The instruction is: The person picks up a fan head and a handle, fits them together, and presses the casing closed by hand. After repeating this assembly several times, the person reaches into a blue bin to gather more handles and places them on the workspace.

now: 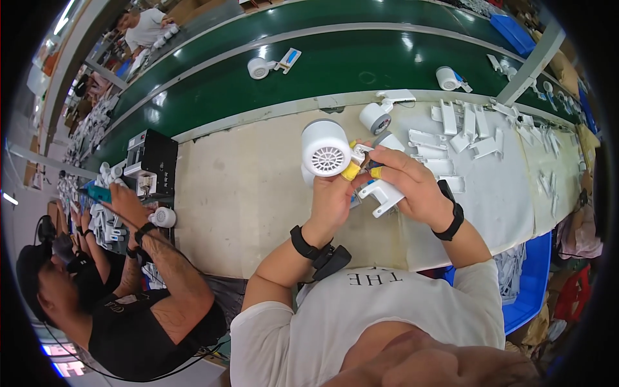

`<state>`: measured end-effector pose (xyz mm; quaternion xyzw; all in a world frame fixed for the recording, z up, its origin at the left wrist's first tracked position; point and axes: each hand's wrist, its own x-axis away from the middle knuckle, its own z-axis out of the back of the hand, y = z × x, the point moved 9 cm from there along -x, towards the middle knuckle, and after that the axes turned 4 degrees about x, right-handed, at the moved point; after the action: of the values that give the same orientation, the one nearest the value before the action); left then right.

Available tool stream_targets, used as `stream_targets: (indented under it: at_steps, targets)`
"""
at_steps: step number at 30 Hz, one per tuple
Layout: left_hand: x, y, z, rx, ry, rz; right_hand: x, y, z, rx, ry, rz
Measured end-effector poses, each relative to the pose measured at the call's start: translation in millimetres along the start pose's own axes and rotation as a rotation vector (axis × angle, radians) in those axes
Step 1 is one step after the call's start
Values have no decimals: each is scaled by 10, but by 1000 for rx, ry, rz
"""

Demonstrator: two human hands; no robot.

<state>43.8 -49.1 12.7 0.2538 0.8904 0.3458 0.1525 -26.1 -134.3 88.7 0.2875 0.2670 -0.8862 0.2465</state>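
Both hands grip work mid-assembly: left hand [332,197] clasps a round white plastic fan housing [326,148], right hand [409,180] pinches a white bracket [382,195], seemingly not yet joined.

Bright, even overhead light fills the scene; glare spots streak the green conveyor belt [335,61] toward twelve o'clock. Shadows stay soft. Fisheye bending curves straight edges, and black vignetting rings the rim.

Cream worktable [245,193], long green conveyor belt [335,58], blue bin [532,284] at right, ceiling strip lights [64,16]
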Motion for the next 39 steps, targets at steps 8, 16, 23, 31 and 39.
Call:
stream_targets:
  at_steps: [8, 16, 23, 31, 39]
  targets:
    - [5, 119, 65, -457, 2, -163, -15, -65, -22, 61, -24, -101]
    - [-107, 135, 7, 114, -16, -60, 173, 451, 75, -712, 163, -486]
    - [-82, 19, 88, 80, 44, -10, 21, 165, 60, -63, 18, -208]
    - [-51, -17, -1, 21, 1, 10, 24, 62, 51, 64, 24, -89]
    - [-72, 53, 42, -222, -58, -105, -39, 131, -10, -210, -48, -270]
